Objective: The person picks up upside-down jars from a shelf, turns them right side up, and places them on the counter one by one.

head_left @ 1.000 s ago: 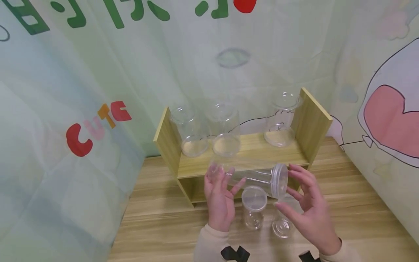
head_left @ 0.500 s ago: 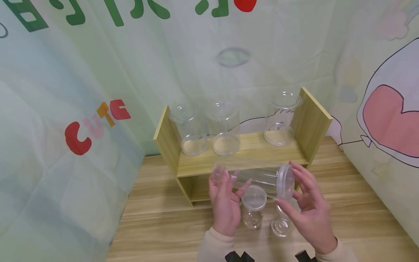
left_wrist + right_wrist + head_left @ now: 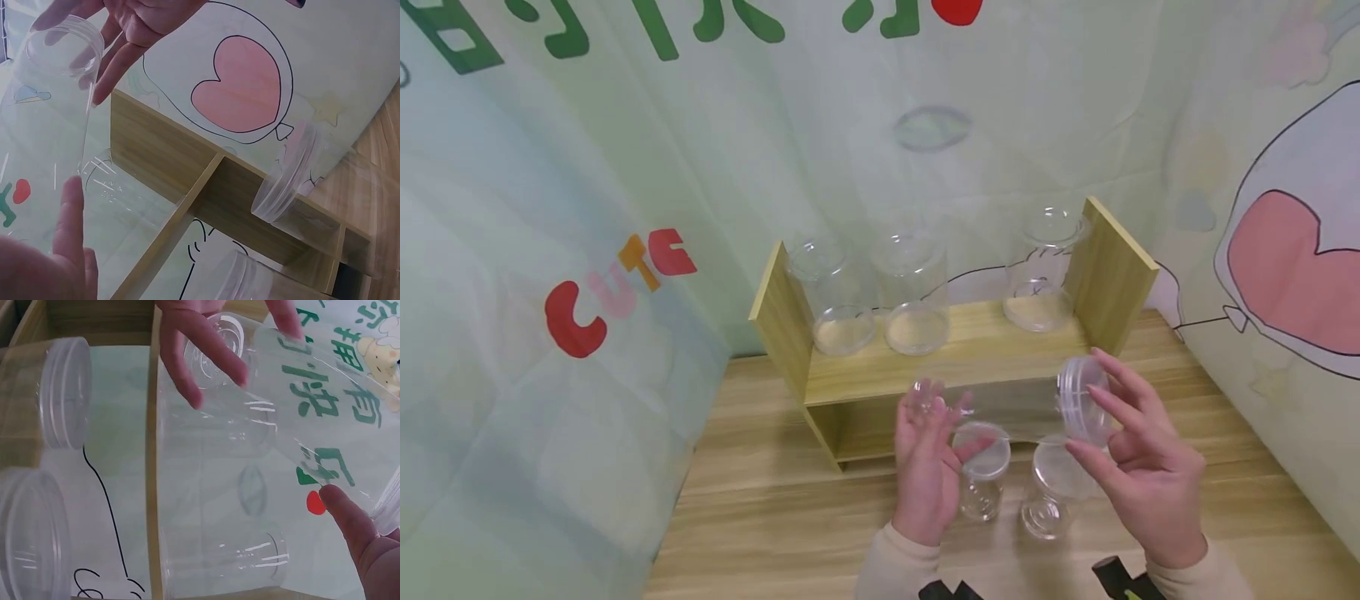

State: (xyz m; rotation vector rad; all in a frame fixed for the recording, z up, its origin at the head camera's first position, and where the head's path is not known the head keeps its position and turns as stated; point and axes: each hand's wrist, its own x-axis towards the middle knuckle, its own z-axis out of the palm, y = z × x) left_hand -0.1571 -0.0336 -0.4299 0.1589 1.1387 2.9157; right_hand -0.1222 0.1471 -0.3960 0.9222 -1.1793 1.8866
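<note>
A clear plastic jar (image 3: pixel 1011 410) is held sideways in the air in front of the shelf, its ridged lid (image 3: pixel 1082 402) toward the right. My left hand (image 3: pixel 923 479) holds the base end, fingers showing through the clear plastic. At the other end, my right hand (image 3: pixel 1157 471) grips the lid between thumb and fingers. In the right wrist view the jar (image 3: pixel 300 419) spans both hands, the right thumb on its side near the lid. Below it, two smaller-looking lidded jars stand on the table, one left (image 3: pixel 983 479) and one right (image 3: pixel 1047 500).
A two-level wooden shelf (image 3: pixel 850 382) stands behind my hands. On its top board are three clear jars: a left one (image 3: pixel 842 296), a middle one (image 3: pixel 913 292) and a right one (image 3: pixel 1043 271). Printed cloth (image 3: pixel 820 133) hangs behind and at both sides of the wooden table (image 3: pixel 752 517).
Both hands have shifted right with the jar, the right hand farther. The lid end has moved right and slightly up in the head view. The shelf jars and table jars have stayed put.
</note>
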